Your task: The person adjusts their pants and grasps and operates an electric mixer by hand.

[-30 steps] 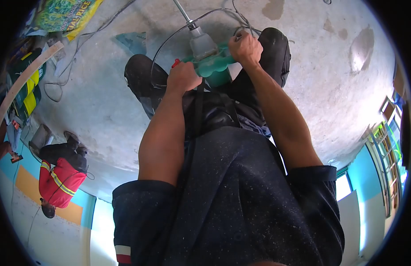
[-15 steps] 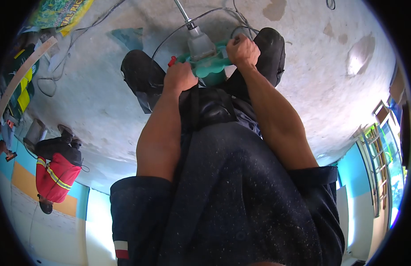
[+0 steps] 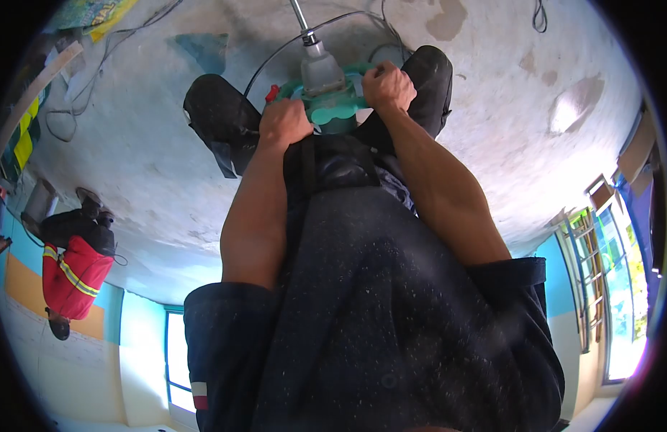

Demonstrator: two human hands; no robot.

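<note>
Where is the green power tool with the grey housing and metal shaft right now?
In the head view, the green power tool is at upper centre, gripped by the left hand and right hand, between the black-clad knees.

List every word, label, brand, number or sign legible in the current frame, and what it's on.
"AL", apparently, on the yellow-green sack; the rest is cut off or too blurred to read.
Green power tool: no readable marking.
Dark sleeve's white-and-red patch: no readable lettering.
</note>
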